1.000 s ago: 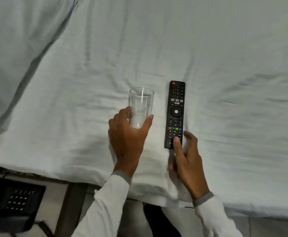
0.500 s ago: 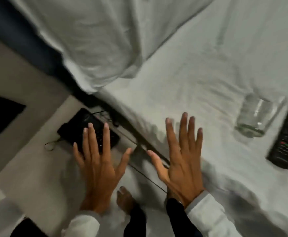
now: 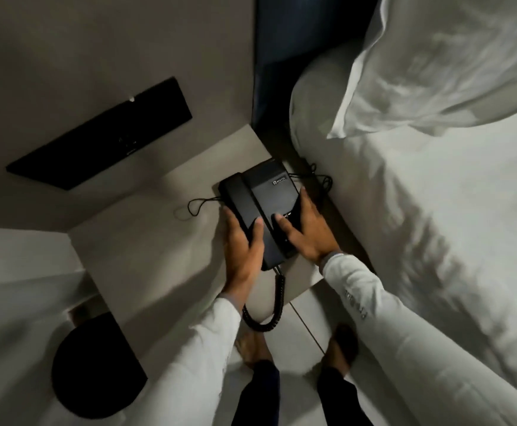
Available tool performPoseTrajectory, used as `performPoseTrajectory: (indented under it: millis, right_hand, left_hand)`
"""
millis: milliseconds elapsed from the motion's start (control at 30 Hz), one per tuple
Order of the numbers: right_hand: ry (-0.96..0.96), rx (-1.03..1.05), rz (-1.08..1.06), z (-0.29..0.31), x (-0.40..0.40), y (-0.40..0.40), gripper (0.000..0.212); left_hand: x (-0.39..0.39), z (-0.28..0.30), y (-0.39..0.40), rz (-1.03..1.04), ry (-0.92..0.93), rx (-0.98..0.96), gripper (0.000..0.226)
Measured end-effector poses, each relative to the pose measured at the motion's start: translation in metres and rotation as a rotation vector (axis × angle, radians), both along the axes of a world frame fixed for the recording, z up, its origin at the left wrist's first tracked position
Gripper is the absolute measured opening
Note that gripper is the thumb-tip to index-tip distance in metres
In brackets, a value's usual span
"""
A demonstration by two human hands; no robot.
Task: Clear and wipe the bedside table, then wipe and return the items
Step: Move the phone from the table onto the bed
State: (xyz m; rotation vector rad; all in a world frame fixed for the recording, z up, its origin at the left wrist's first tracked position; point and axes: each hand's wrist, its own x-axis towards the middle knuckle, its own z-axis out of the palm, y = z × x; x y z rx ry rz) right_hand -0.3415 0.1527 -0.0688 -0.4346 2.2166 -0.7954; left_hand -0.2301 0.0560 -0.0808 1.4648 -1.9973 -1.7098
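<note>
Both hands grip the black telephone (image 3: 269, 207) between them, left hand (image 3: 243, 244) on the handset side, right hand (image 3: 308, 232) opposite, on the tabletop (image 3: 158, 241).

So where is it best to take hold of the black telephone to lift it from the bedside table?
Take the telephone by its two long sides, coming from above, left hand over the handset edge, right hand on the bed side. The handset only rests in its cradle, so a thumb on top keeps it seated. The coiled cord hangs off the front edge.
</note>
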Motion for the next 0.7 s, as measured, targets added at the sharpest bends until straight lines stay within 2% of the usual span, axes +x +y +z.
performPoseTrajectory:
  millis: [67, 133, 233, 300, 400, 500, 600, 700]
  right_hand:
    - [-0.006, -0.050, -0.113, 0.004, 0.012, 0.002, 0.081]
    - [-0.058, -0.100, -0.215, 0.010, 0.024, 0.014, 0.073]
    - [-0.175, -0.213, -0.363, 0.024, 0.049, 0.043, 0.067]
    - [-0.181, -0.274, -0.450, 0.038, 0.073, 0.060, 0.068]
    - [-0.148, -0.331, -0.567, 0.066, 0.106, 0.079, 0.073]
    - [-0.166, -0.420, -0.725, 0.107, 0.125, 0.093, 0.083]
    - [-0.197, -0.545, -0.896, 0.150, 0.120, 0.121, 0.087]
    - [-0.129, -0.605, -0.988, 0.187, 0.092, 0.144, 0.095]
  left_hand:
    - [-0.012, 0.002, 0.001, 0.145, 0.026, 0.100, 0.068]
    - [-0.012, 0.005, 0.000, 0.193, 0.056, 0.192, 0.062]
    - [0.007, 0.019, 0.003, 0.114, 0.017, 0.271, 0.054]
    - [0.024, 0.038, 0.011, 0.035, -0.005, 0.268, 0.049]
    - [0.037, 0.074, 0.029, -0.081, -0.040, 0.167, 0.051]
    - [0.028, 0.123, 0.050, -0.238, 0.013, 0.065, 0.053]
    - [-0.015, 0.174, 0.081, -0.405, 0.112, -0.039, 0.051]
    - [-0.074, 0.212, 0.112, -0.568, 0.148, -0.161, 0.052]
